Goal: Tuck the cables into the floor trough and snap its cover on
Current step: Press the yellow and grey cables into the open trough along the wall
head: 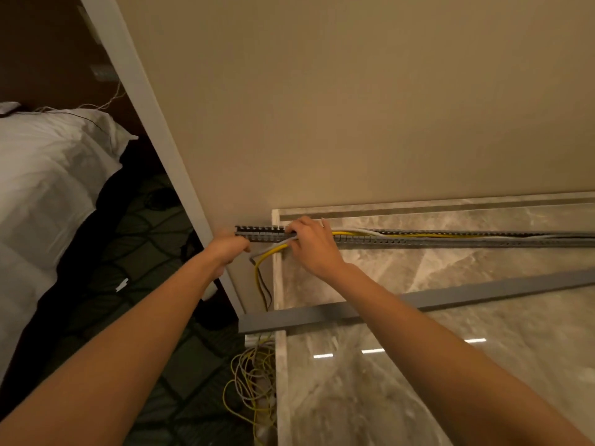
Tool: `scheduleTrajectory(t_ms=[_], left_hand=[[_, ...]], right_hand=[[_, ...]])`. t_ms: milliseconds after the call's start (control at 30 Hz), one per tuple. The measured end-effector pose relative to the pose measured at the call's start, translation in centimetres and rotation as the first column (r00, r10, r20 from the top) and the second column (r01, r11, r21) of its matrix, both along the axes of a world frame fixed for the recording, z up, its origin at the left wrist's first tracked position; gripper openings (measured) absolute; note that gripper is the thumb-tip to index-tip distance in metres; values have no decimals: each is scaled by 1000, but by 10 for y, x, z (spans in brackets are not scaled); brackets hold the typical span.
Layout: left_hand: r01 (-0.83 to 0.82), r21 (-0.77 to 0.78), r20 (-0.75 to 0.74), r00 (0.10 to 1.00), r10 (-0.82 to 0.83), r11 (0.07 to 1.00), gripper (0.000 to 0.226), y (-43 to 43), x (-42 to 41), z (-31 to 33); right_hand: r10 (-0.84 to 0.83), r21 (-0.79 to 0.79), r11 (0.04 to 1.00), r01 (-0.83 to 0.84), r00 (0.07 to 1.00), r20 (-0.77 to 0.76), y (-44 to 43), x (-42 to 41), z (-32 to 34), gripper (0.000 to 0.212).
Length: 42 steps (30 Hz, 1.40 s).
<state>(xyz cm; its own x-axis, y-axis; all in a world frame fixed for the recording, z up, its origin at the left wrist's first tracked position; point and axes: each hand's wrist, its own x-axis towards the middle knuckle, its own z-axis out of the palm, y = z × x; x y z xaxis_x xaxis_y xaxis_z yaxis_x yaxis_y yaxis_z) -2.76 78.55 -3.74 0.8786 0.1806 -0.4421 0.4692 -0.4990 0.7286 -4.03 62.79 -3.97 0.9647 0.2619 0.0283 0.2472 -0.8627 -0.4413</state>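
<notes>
A grey slotted trough (pixel 450 240) runs along the foot of the beige wall on the marble floor. Yellow, white and black cables (pixel 402 235) lie inside it and spill out near its left end, hanging down in a loop (pixel 261 275). My left hand (pixel 227 249) is curled at the trough's left end, beside the cables; what it holds is hidden. My right hand (pixel 310 244) grips the cables at the trough's edge, fingers over its top. The long grey cover (pixel 450 296) lies loose on the floor, nearer to me and partly under my right forearm.
A tangle of yellow and white cable (pixel 254 381) lies on the floor below the cover's left end. A white door frame (pixel 161 149) stands left of the wall. A bed with white bedding (pixel 48 194) sits on dark patterned carpet (pixel 145 246) at the left.
</notes>
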Motion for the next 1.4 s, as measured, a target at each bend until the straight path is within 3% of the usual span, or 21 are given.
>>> scheduleTrajectory(t_ms=[167,367,467,567,800,867,967,1100,1267,1400], left_hand=[[164,-60,-151,974,-171,985,49,19,3,-15],[294,-48,-119,947,-298,955,33,28,5,-23],[325,3,-55,944,-324,946,29,32,6,-24],[346,39,14,938,-347,937,12,40,6,-15],[374,266,233,869,-436,888,23,50,4,2],[380,355,296,821,-488,854,14,52,6,7],[412,436,281,782,-556,800,12,52,9,9],[355,329,262,856,-446,875,25,50,12,9],[325,213,185,913,-365,921,24,51,18,12],[210,166,101,968,-229,963,25,44,22,11]], right_hand=[[-39,-14,999,39,999,-21,7,5,2,25],[-117,81,989,121,992,-58,10,6,5,20],[-133,91,986,139,989,-72,10,8,4,19],[-148,125,979,160,984,-97,8,8,5,18],[-143,168,973,158,985,-96,7,7,3,20],[-137,165,975,150,987,-87,5,7,2,20],[-133,155,978,142,989,-66,4,5,1,20],[-181,234,952,195,980,-78,0,3,1,15],[-187,222,953,204,978,-95,-5,7,1,11],[-207,257,942,218,976,-69,-5,8,2,13]])
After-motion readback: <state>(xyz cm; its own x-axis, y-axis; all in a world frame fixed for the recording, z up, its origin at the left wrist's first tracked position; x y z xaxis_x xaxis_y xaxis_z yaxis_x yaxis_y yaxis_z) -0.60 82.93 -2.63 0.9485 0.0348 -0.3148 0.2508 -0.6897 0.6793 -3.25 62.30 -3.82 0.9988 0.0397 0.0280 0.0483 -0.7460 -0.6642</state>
